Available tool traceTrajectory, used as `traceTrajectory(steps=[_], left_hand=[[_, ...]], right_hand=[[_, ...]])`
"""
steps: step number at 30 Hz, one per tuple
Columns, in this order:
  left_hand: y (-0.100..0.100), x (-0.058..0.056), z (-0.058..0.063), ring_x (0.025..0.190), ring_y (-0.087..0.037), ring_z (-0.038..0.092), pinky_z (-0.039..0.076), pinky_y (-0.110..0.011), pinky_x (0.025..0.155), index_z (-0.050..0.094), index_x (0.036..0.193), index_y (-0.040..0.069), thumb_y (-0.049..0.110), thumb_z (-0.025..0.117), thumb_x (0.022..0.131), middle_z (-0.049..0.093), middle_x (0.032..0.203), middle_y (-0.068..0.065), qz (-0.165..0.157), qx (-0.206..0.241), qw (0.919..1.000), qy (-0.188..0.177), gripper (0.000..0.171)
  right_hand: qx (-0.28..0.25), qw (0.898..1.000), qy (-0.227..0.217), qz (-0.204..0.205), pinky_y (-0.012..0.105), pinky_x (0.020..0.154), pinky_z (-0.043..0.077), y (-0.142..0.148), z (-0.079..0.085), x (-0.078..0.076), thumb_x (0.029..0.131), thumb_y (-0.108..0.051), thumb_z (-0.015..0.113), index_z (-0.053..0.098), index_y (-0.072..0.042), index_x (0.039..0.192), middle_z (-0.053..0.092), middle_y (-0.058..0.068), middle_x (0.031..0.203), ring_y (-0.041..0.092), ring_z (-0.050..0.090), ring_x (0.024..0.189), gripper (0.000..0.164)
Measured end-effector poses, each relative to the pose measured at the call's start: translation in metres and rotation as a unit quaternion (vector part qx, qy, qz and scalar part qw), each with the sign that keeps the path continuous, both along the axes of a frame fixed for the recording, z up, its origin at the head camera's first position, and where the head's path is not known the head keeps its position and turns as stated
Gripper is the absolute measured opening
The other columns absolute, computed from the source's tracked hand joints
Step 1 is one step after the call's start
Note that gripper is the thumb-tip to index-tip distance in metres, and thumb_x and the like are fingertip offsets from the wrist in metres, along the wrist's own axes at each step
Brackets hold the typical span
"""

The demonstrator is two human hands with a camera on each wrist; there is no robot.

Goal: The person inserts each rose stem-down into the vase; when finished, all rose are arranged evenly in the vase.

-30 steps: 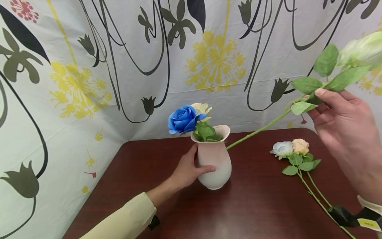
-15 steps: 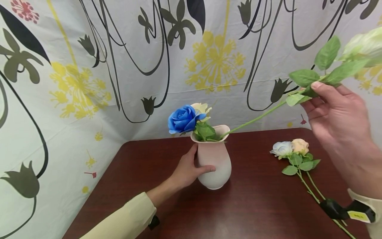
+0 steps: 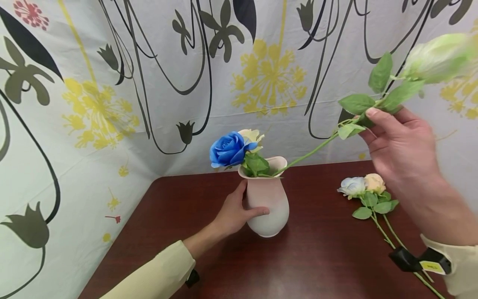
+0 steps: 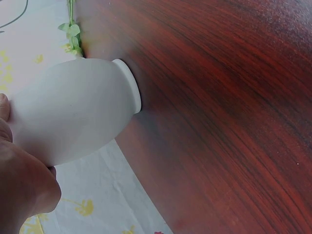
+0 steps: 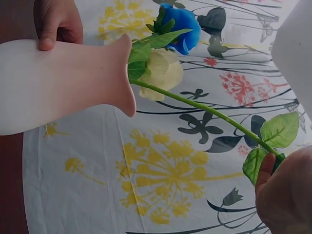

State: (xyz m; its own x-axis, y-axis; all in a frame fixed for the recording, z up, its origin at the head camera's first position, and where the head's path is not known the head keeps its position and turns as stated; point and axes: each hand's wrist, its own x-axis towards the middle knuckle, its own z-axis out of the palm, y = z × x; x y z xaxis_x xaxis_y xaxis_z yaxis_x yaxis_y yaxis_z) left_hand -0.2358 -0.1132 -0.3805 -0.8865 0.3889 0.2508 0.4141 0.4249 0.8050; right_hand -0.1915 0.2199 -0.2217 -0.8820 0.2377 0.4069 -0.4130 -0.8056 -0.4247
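A pale pink and white vase (image 3: 268, 203) stands on the dark red-brown table, a blue rose (image 3: 229, 148) and a cream flower (image 3: 252, 136) leaning left out of its mouth. My left hand (image 3: 233, 214) grips the vase's left side, thumb across its front. At upper right my right hand (image 3: 407, 141) pinches the leafy upper stem of a white-green rose (image 3: 435, 58). Its stem (image 5: 204, 108) slopes down to the left, and the lower end is inside the vase mouth, hidden by the rim. The right wrist view shows the vase (image 5: 63, 85) sideways, with the left hand (image 5: 58, 22) on it.
Two more artificial roses lie on the table at right, one pale blue (image 3: 352, 186) and one peach (image 3: 375, 183), their stems running under the right wrist. A patterned cloth (image 3: 317, 91) hangs close behind the table (image 3: 328, 257) and along its left side.
My right hand has moved left with the white-green rose, whose stem end has gone from beside the vase to inside its mouth. The left hand and vase have stayed put.
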Motion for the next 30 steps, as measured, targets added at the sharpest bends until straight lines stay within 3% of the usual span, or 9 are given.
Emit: traceTrajectory(steps=[7,13,20,30], left_hand=[[-0.001,0.001,0.000,0.134,-0.022,0.059,0.051,-0.049,0.110,0.038,0.159,0.023,0.044,0.088,0.088,0.059,0.148,0.002,0.000,0.000,1.0000,-0.001,0.090],[-0.001,0.000,-0.001,0.133,-0.023,0.059,0.050,-0.049,0.110,0.038,0.159,0.022,0.043,0.088,0.088,0.060,0.148,0.002,-0.001,0.000,1.0000,0.002,0.089],[-0.001,-0.001,-0.002,0.134,-0.021,0.059,0.050,-0.049,0.111,0.038,0.159,0.022,0.044,0.088,0.088,0.059,0.149,0.003,-0.001,0.000,1.0000,-0.001,0.089],[-0.001,0.000,-0.001,0.132,-0.020,0.059,0.052,-0.048,0.109,0.038,0.159,0.022,0.045,0.088,0.088,0.059,0.148,0.003,0.001,0.000,1.0000,-0.004,0.089]], right_hand=[[0.042,0.999,0.010,0.006,0.040,0.081,0.064,-0.015,-0.004,-0.001,0.095,0.026,0.058,0.064,0.009,0.136,0.074,0.023,0.114,0.034,0.075,0.092,0.045],[0.098,0.995,0.004,-0.018,0.037,0.087,0.063,-0.031,-0.008,0.000,0.093,0.024,0.063,0.067,0.006,0.137,0.071,0.019,0.122,0.029,0.074,0.104,0.047],[0.199,0.978,0.018,-0.057,0.034,0.089,0.062,-0.051,-0.013,0.004,0.094,0.014,0.071,0.067,0.005,0.135,0.071,0.016,0.123,0.026,0.073,0.110,0.042],[0.272,0.960,0.023,-0.066,0.032,0.086,0.062,-0.070,-0.023,0.002,0.095,0.011,0.073,0.072,0.002,0.120,0.076,0.012,0.110,0.021,0.074,0.101,0.027]])
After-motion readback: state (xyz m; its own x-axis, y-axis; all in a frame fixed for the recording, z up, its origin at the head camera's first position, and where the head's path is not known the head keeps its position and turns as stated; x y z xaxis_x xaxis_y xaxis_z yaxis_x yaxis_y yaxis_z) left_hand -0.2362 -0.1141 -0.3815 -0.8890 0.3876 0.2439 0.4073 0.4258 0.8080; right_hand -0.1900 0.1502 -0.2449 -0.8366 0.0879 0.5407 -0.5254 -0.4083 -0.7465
